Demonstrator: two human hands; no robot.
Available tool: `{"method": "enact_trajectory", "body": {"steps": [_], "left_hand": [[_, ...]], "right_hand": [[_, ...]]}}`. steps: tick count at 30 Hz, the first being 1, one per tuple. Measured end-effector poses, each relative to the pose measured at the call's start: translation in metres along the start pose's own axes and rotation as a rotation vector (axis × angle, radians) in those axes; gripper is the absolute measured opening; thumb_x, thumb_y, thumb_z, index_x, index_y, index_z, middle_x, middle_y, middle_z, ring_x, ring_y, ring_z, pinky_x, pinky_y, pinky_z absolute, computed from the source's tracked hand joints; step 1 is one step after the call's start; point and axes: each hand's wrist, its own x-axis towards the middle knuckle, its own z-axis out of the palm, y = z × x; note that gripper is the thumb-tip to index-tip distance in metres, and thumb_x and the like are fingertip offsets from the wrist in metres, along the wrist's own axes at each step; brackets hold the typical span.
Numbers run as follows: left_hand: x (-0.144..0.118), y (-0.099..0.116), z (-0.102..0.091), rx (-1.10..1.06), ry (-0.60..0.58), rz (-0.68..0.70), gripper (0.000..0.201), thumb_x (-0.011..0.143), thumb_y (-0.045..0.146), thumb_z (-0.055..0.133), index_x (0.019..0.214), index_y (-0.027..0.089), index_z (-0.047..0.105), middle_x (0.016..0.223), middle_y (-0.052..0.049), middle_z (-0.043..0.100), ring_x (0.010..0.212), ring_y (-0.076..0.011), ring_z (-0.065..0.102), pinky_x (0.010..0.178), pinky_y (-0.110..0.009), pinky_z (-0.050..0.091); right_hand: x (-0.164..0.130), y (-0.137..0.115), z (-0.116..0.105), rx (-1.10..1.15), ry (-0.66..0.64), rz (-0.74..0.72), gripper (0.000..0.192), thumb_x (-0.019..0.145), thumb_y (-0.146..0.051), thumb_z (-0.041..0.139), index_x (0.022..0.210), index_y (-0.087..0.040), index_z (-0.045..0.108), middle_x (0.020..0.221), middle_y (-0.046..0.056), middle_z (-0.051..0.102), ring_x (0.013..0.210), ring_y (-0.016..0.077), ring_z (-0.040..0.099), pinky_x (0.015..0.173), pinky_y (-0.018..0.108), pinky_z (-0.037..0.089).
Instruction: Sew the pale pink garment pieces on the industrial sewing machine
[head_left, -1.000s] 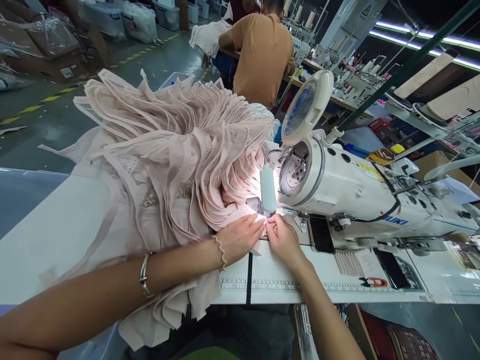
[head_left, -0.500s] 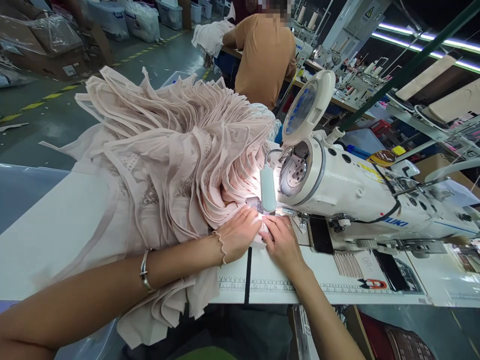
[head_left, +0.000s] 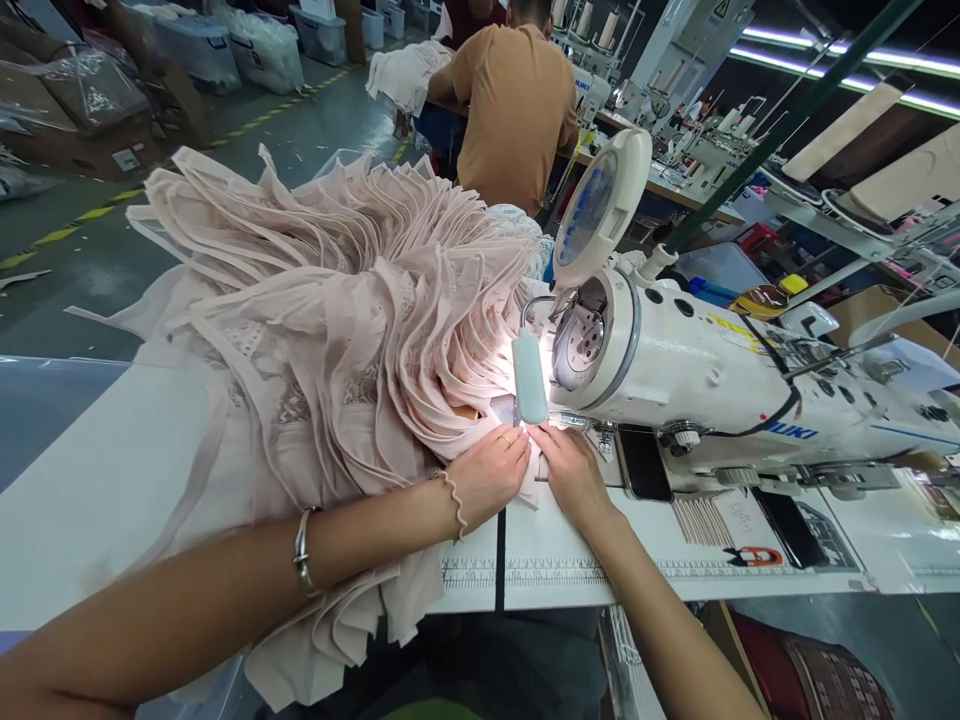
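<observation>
A big heap of pale pink ruffled fabric [head_left: 337,300] lies on the white sewing table [head_left: 105,490] and hangs over its front edge. My left hand [head_left: 487,475] rests flat on the fabric's edge just in front of the needle area. My right hand [head_left: 574,472] touches it fingertip to fingertip and pinches the same edge of fabric under the small lit lamp [head_left: 529,375]. The white sewing machine [head_left: 697,370] stands right behind both hands. The needle itself is hidden by the lamp and glare.
A round magnifier lamp [head_left: 600,205] rises above the machine head. A printed ruler strip [head_left: 570,572] runs along the table front. A dark phone [head_left: 643,465] lies beside the machine base. A person in an orange shirt [head_left: 514,100] sits with back turned at the table ahead.
Both hands stayed at the needle area, with the fingertips shifting slightly on the fabric edge. The view has tilted a little; the fabric heap has not visibly moved.
</observation>
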Motion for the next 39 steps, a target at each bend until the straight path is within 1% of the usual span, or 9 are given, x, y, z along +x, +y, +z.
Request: {"method": "enact_trajectory", "body": {"steps": [6, 10, 13, 16, 21, 27, 29, 35, 39], "left_hand": [[-0.001, -0.001, 0.000, 0.014, 0.046, -0.005, 0.029, 0.098, 0.005, 0.038, 0.115, 0.000, 0.060, 0.113, -0.017, 0.068, 0.112, -0.0251, 0.062, 0.104, -0.038, 0.042], [-0.001, -0.001, 0.001, 0.007, 0.042, -0.012, 0.028, 0.098, 0.006, 0.038, 0.115, 0.001, 0.060, 0.112, -0.016, 0.068, 0.112, -0.0246, 0.062, 0.103, -0.038, 0.043], [-0.001, -0.002, 0.001, 0.009, 0.061, -0.005, 0.028, 0.097, 0.004, 0.038, 0.114, 0.000, 0.060, 0.112, -0.017, 0.069, 0.112, -0.0250, 0.063, 0.102, -0.038, 0.043], [-0.001, -0.004, -0.001, 0.020, 0.064, -0.002, 0.031, 0.097, 0.003, 0.035, 0.116, 0.000, 0.059, 0.115, -0.017, 0.068, 0.112, -0.0251, 0.063, 0.101, -0.038, 0.043], [0.003, -0.006, -0.005, 0.028, 0.015, -0.013, 0.036, 0.098, 0.003, 0.028, 0.117, 0.000, 0.059, 0.116, -0.018, 0.068, 0.110, -0.0239, 0.063, 0.098, -0.037, 0.045], [0.006, -0.008, -0.009, 0.009, -0.028, -0.026, 0.036, 0.099, 0.004, 0.028, 0.117, 0.000, 0.059, 0.113, -0.018, 0.068, 0.107, -0.0238, 0.064, 0.096, -0.036, 0.045], [0.006, -0.009, -0.010, -0.016, -0.042, -0.033, 0.037, 0.099, 0.003, 0.026, 0.116, 0.001, 0.059, 0.114, -0.018, 0.067, 0.107, -0.0239, 0.063, 0.095, -0.037, 0.045], [0.008, -0.011, -0.010, -0.057, -0.073, -0.051, 0.034, 0.099, 0.004, 0.028, 0.111, 0.005, 0.060, 0.112, -0.017, 0.067, 0.105, -0.0239, 0.063, 0.088, -0.036, 0.047], [0.008, -0.013, -0.009, -0.054, -0.076, -0.054, 0.033, 0.099, 0.004, 0.029, 0.110, 0.006, 0.060, 0.110, -0.016, 0.067, 0.103, -0.0238, 0.064, 0.085, -0.036, 0.048]], "right_hand": [[-0.002, 0.000, 0.005, 0.049, 0.028, 0.006, 0.045, 0.097, -0.012, 0.033, 0.131, -0.015, 0.061, 0.116, 0.013, 0.069, 0.108, 0.0249, 0.063, 0.098, 0.041, 0.050], [-0.002, -0.001, 0.006, 0.075, -0.004, 0.033, 0.044, 0.097, -0.014, 0.035, 0.134, -0.018, 0.059, 0.116, 0.013, 0.069, 0.105, 0.0257, 0.064, 0.097, 0.044, 0.051], [-0.002, -0.002, 0.006, 0.031, -0.032, 0.063, 0.044, 0.097, -0.013, 0.036, 0.133, -0.018, 0.060, 0.115, 0.014, 0.069, 0.100, 0.0264, 0.065, 0.095, 0.045, 0.053], [-0.002, -0.003, 0.006, -0.002, -0.063, 0.097, 0.044, 0.096, -0.012, 0.038, 0.133, -0.020, 0.060, 0.115, 0.013, 0.068, 0.103, 0.0274, 0.063, 0.097, 0.045, 0.052], [0.002, -0.004, 0.002, -0.008, -0.148, 0.128, 0.042, 0.095, -0.013, 0.040, 0.130, -0.020, 0.062, 0.119, 0.014, 0.066, 0.114, 0.0283, 0.059, 0.100, 0.043, 0.050], [0.011, -0.011, -0.011, -0.034, -0.236, 0.171, 0.038, 0.096, -0.013, 0.038, 0.122, -0.021, 0.065, 0.119, 0.012, 0.066, 0.115, 0.0277, 0.056, 0.101, 0.044, 0.046], [0.012, -0.012, -0.013, -0.016, -0.225, 0.175, 0.038, 0.096, -0.014, 0.038, 0.121, -0.022, 0.065, 0.117, 0.011, 0.066, 0.113, 0.0276, 0.057, 0.100, 0.043, 0.046], [0.011, -0.011, -0.008, 0.022, -0.107, 0.130, 0.038, 0.097, -0.015, 0.036, 0.120, -0.023, 0.065, 0.108, 0.011, 0.068, 0.106, 0.0276, 0.059, 0.092, 0.040, 0.048], [0.013, -0.012, -0.010, 0.030, -0.100, 0.130, 0.036, 0.098, -0.017, 0.035, 0.116, -0.022, 0.065, 0.102, 0.010, 0.069, 0.100, 0.0263, 0.059, 0.090, 0.038, 0.047]]}}
